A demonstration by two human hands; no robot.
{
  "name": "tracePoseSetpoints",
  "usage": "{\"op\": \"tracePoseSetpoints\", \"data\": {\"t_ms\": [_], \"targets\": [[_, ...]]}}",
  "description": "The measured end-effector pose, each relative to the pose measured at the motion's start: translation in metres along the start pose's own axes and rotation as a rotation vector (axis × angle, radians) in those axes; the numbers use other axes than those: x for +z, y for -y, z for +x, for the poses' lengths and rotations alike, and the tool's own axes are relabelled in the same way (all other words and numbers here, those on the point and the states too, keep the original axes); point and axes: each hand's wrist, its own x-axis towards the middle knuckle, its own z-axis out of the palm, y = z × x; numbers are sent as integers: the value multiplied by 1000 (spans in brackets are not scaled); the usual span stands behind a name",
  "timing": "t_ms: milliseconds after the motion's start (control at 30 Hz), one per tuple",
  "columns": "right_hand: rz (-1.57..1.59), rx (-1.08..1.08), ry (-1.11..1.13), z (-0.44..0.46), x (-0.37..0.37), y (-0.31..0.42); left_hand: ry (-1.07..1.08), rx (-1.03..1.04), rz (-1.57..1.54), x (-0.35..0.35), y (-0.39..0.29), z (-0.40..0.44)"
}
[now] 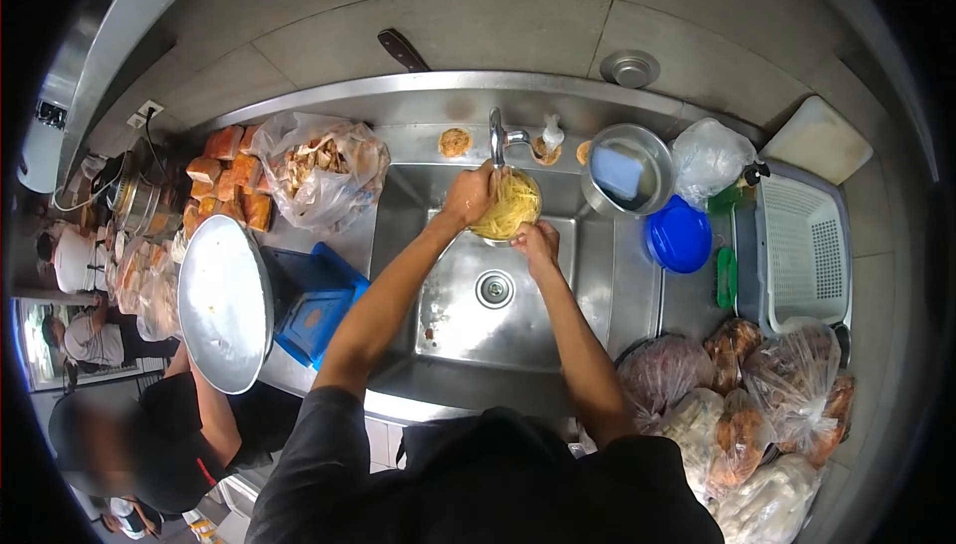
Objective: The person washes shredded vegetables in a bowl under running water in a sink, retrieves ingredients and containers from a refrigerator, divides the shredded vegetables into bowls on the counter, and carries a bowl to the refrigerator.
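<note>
A round metal bowl [495,241] filled with pale yellow thin strips [510,207] is under the tap [497,136], over the back of the steel sink [423,330]. My left hand [470,194] is closed at the bowl's left side, close below the spout, its fingertips partly hidden. At the bowl's front right rim, my right hand [539,244] is closed with bent fingers against the edge. What kind of food the strips are I cannot tell for certain. The sink drain [495,289] shows between my forearms.
Right of the sink are a metal pot [649,191], a blue lid [680,235], a green brush [726,277], a white basket [805,245] and bagged food [742,429]. On the left, a person holds a large metal bowl [221,300] beside a blue crate [317,320] and an open bag [324,165].
</note>
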Motion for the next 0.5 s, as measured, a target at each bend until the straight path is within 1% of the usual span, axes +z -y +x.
{"op": "tracePoseSetpoints", "data": {"t_ms": [67, 100, 133, 200, 233, 267, 300, 333, 367, 433, 467, 500], "targets": [[-6, 37, -7, -2, 3, 6, -25, 215, 172, 13, 4, -5], [-14, 50, -25, -2, 2, 6, -21, 309, 388, 28, 18, -3], [-11, 49, -32, -2, -1, 5, -16, 315, 386, 40, 26, -5], [48, 24, 9, -4, -8, -1, 6, 140, 599, 63, 36, -18], [53, 26, 0, -7, -10, -1, 161, -4, 568, 45, 3, -29], [52, -9, 37, -11, -11, -1, 167, 0, 566, 50, -2, -29], [52, -44, 75, -14, -12, -1, 156, -71, 564, 56, -2, -28], [53, -43, 71, -15, -13, -2, 143, -142, 561, 66, 4, -27], [47, -40, 38, -17, -13, -2, 147, -140, 561, 73, 13, -23], [42, -32, 5, -21, -15, -3, 33, 151, 234, 88, 38, -10], [52, -32, -5, -24, -16, 0, 33, 150, 235, 92, 44, -6], [63, -34, -13, -24, -18, 1, 40, 238, 159, 89, 42, -4]]}}
